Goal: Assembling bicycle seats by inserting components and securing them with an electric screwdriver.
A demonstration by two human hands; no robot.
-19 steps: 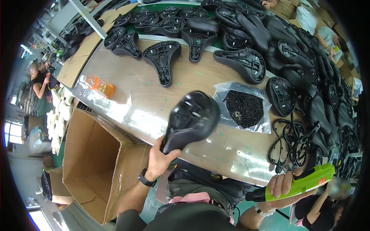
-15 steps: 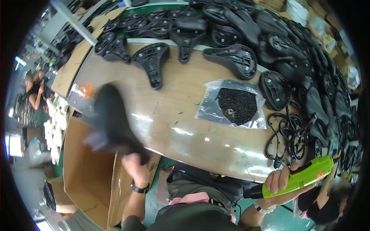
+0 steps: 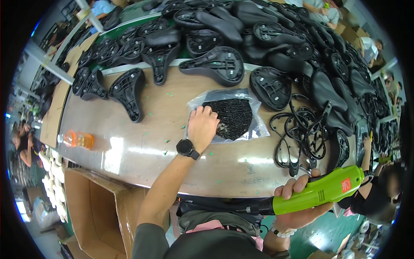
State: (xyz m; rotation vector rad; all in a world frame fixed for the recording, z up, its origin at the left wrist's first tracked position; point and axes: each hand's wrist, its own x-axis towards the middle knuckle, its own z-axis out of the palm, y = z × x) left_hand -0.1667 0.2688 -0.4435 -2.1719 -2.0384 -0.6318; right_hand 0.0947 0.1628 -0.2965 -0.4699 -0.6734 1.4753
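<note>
My left hand (image 3: 203, 126) is at the left side of a clear plastic bag (image 3: 258, 128) that lies flat on the table. Its fingers are bent down into a heap of small black screws (image 3: 235, 118) on the bag, and the fingertips are hidden. In my right hand (image 3: 297, 186) is a lime-green electric screwdriver (image 3: 321, 194), held across my body with its dark tip pointing left. Just beyond the bag, a black bicycle saddle (image 3: 215, 64) lies with its ribbed underside up.
An open cardboard box (image 3: 92, 207) stands against the table's near left edge. An orange bottle (image 3: 76, 140) lies on the table (image 3: 159, 125). Black loop-shaped frames (image 3: 302, 134) sit right of the bag. Many saddles (image 3: 332, 95) are piled along the back and right. Other people are around.
The black saddle that my left hand held over the box has left that hand. My left hand has moved right and away from me to the screws. The screwdriver stays in my right hand.
</note>
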